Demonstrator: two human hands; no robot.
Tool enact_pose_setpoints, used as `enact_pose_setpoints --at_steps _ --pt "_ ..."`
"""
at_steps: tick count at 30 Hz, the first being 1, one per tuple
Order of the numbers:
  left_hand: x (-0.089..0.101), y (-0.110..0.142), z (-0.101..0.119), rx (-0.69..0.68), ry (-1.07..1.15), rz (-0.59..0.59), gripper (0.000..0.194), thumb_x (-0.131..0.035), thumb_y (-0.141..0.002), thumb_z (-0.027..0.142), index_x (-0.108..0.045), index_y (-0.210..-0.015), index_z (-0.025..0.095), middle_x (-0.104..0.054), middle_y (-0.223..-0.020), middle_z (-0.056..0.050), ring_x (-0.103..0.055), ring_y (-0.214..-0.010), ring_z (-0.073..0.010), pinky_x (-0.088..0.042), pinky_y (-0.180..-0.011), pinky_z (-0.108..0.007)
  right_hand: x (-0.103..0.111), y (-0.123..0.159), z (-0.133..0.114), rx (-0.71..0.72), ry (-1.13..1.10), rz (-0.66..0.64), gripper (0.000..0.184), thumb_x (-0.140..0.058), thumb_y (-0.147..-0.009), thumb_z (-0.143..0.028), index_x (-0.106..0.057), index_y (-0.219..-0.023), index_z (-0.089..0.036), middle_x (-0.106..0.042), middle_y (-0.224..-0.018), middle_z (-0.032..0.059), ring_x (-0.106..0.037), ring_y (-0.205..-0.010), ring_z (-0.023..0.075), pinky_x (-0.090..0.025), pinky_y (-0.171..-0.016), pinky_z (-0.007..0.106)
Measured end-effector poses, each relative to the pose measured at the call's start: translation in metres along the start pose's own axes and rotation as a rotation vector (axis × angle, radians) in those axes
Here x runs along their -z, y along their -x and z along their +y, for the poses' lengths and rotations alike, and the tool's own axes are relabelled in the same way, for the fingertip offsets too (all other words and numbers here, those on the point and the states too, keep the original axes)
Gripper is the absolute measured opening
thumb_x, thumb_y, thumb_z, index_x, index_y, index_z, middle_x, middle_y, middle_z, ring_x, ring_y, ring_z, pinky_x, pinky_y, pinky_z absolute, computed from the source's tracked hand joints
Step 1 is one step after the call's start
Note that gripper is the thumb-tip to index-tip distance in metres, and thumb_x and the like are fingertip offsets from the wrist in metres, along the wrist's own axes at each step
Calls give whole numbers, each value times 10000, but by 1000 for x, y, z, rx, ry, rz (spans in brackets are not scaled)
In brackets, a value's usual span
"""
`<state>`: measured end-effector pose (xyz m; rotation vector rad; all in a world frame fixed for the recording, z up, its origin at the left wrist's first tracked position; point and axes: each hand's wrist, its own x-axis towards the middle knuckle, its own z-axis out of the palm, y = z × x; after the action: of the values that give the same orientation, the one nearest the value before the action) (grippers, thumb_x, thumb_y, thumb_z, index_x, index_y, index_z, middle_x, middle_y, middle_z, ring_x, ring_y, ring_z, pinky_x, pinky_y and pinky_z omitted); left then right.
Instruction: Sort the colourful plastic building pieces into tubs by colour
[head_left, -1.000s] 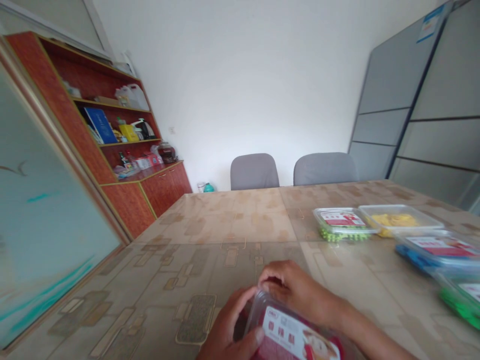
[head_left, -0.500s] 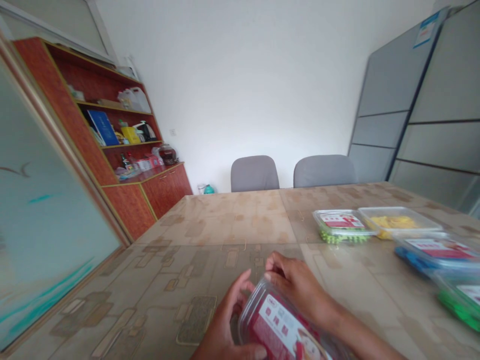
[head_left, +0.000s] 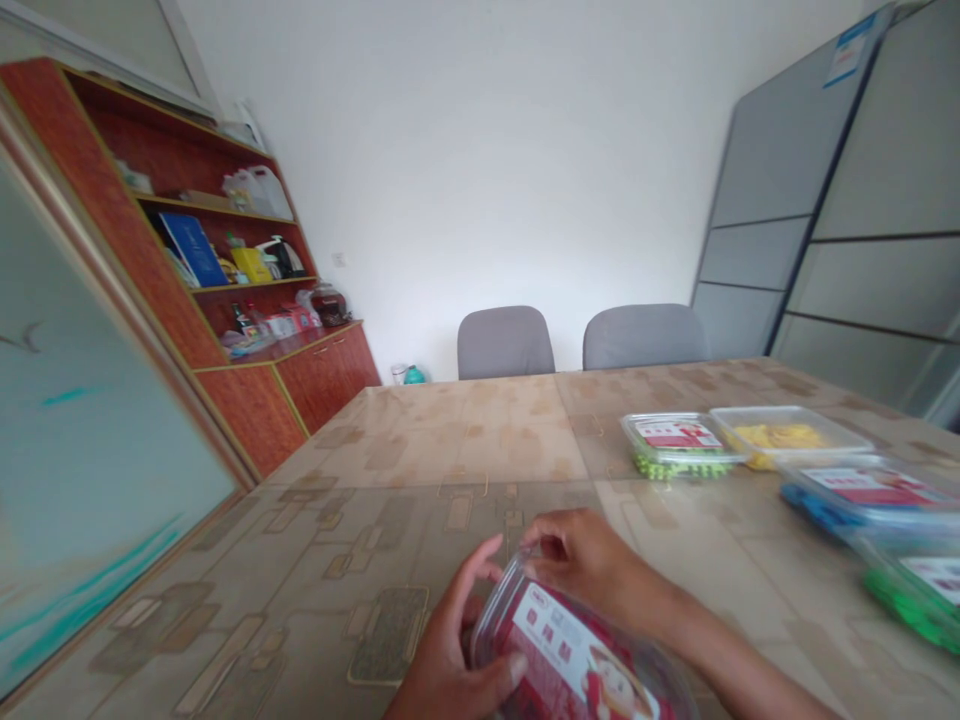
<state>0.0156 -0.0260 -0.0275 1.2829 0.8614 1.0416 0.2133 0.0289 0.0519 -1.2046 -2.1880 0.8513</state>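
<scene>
A clear plastic box with dark red contents and a white-and-red label lies tilted between my hands at the bottom of the head view. My left hand grips its left side, thumb on the lid and fingers around the edge. At the far corner, my right hand pinches the rim of the lid with thumb and curled forefinger. The lid looks seated on the box; the near end is cut off by the frame.
On the table, to the right, stand a box with light green pieces, an unlabelled box with yellow pieces, a box with blue pieces and one with green pieces. Two grey chairs stand behind the table.
My left thumb has shifted slightly up along the lid. The right hand stays at the box's far corner, its fingers curled a little more. The view has moved slightly.
</scene>
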Motion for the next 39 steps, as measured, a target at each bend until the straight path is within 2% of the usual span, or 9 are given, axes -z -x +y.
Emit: enact_pose_setpoints --at_steps 4,8,14,20,24,27,31,35,39 --pt "-4 -3 4 1 -52 41 798 -734 -760 391 -278 -1411 324 -477 -1179 -56 -616 -745 -152 -509 -659 -263 9 6 1 -88 150 6 89 -567 -773 -140 -655 -777 -152 -630 -633 5 -527 -580 135 -305 -519 228" --pt "-1 -4 5 -40 -138 52 727 -710 -776 442 -338 -1388 316 -485 -1201 -56 -615 -795 -168 -508 -667 -256 11 13 -1 -55 199 13 110 -492 -828 -125 -593 -796 -156 -627 -697 38 -543 -660 167 -338 -597 264" --pt "8 -3 15 -97 -254 -58 622 -577 -857 524 -377 -1393 281 -603 -1179 -74 -606 -998 -247 -485 -844 -306 6 10 -1 84 -42 37 98 -400 -930 -250 -444 -854 -203 -539 -692 -17 -484 -600 139 -337 -548 240" --pt "9 -6 38 -163 -624 20 265 -501 -920 399 -626 -1068 218 -628 -1072 -65 -568 -1009 -236 -433 -878 -285 4 2 -2 72 -206 53 208 -378 -950 -378 -432 -847 -205 -467 -599 -55 -421 -514 120 -312 -487 231" --pt "5 -8 42 -67 -483 87 351 -436 -932 491 -551 -792 189 -556 -775 -7 -530 -750 -172 -424 -689 -231 10 3 1 60 -274 -51 332 -378 -956 -452 -487 -787 -187 -526 -638 -19 -501 -542 129 -375 -505 230" --pt "-1 -7 42 -35 -393 190 396 -451 -913 543 -492 -715 203 -468 -662 24 -464 -645 -153 -384 -604 -221 16 4 0 84 -311 -176 374 -412 -945 -493 -531 -790 -174 -536 -689 -11 -528 -612 137 -408 -555 230" --pt "-7 2 43 -72 -377 336 402 -494 -873 584 -542 -711 219 -526 -691 1 -496 -709 -188 -414 -686 -250 16 3 -3 150 -231 -113 408 -350 -971 -499 -534 -797 -179 -516 -717 -16 -494 -654 133 -398 -592 231" --pt "-6 8 45 -42 -308 544 398 -611 -769 629 -628 -864 243 -629 -913 -28 -529 -924 -244 -426 -824 -278 12 1 -1 188 -258 -125 422 -324 -984 -481 -547 -794 -177 -513 -751 -16 -474 -669 127 -387 -613 229" --pt "-7 5 54 -50 -233 417 431 -551 -816 638 -546 -711 220 -547 -703 2 -504 -706 -187 -431 -657 -251 11 0 2 160 -296 -121 425 -402 -951 -507 -490 -696 -179 -410 -657 -45 -385 -595 106 -317 -524 211"
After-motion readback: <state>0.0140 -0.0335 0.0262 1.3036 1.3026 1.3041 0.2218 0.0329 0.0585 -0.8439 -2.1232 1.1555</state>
